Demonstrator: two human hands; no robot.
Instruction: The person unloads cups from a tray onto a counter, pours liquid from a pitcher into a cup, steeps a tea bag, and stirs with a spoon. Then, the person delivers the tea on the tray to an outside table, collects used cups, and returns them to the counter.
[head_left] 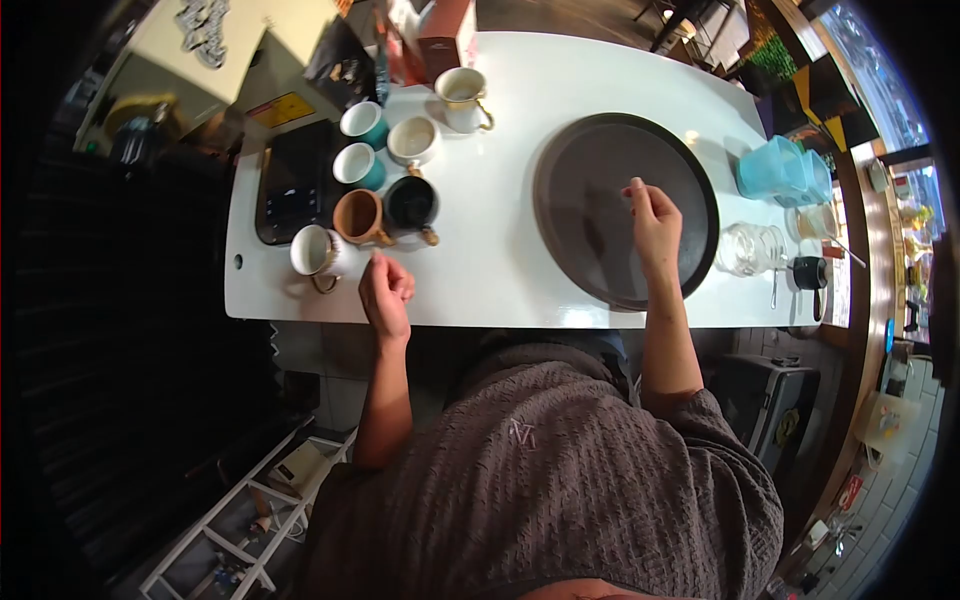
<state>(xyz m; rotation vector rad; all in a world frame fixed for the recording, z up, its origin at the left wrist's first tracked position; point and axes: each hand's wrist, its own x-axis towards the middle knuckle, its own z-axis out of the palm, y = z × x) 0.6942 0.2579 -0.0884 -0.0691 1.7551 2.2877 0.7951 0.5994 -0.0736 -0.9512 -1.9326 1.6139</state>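
Observation:
My left hand [387,293] is closed, its fingers curled with nothing visible in them, by the table's front edge. Nearest to it are a white cup [308,245] with a gold handle, a brown cup [355,215] and a black cup [412,200]. Behind these stand two white-and-teal cups [362,168], a cream cup [413,138] and a taller cream mug [460,95] with a gold handle. Over the round dark tray [585,220] hovers my right hand [655,225], fingers drawn together and holding nothing I can see. No cup sits on the tray.
On the white table [490,270], a black flat device [295,185] lies left of the cups. Boxes and bags [445,40] stand at the back. To the right are blue containers [770,170], clear glass jars [750,250] and a small black-handled tool [810,275].

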